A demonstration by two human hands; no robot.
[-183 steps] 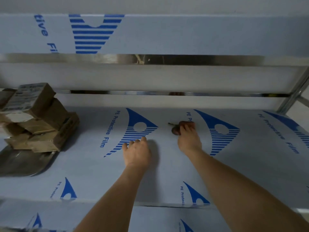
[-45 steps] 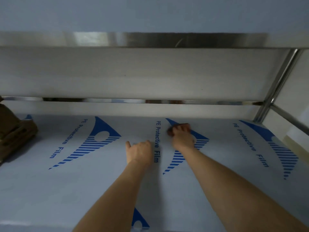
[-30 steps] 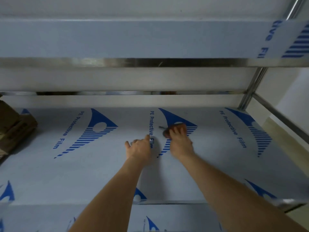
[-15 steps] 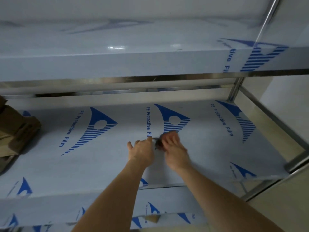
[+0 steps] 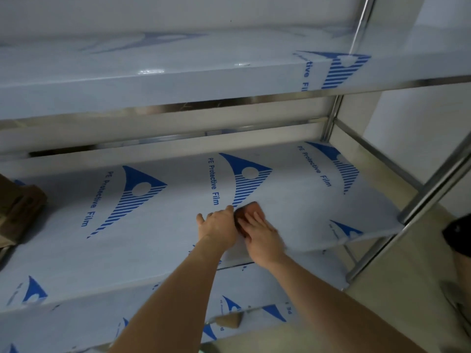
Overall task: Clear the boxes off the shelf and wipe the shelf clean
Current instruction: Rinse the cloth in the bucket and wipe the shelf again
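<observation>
Here, seen from a camera worn on the head and looking down, two bare forearms reach forward onto the middle shelf (image 5: pixel 153 250) of a metal rack. The shelf surface is covered in pale blue-white protective film printed with blue triangular logos and the words "PE Protective Film". The right hand (image 5: pixel 260 231) lies palm down with its fingers straight, pressing a small reddish-brown cloth (image 5: pixel 244 208) flat against the film near the middle of the shelf, closer to its front edge than to the back. Only the far part of the cloth shows beyond the fingertips and along the hand's left side; the picture is slightly blurred here. The left hand (image 5: pixel 219 224) rests palm down just beside it, touching or nearly touching the right hand, its fingers loosely extended on the film and its thumb sticking out to the left; it holds nothing. At the far left edge of the shelf sits a pile of brown cardboard boxes (image 5: pixel 17 212), cut off by the frame and well apart from both hands. Above is an upper shelf (image 5: pixel 178 80) with the same film wrapped over it, and below, a lower shelf (image 5: pixel 254 289) is partly visible. Shiny metal posts (image 5: pixel 433 184) stand at the right end of the rack, with a pale floor and wall beyond.
</observation>
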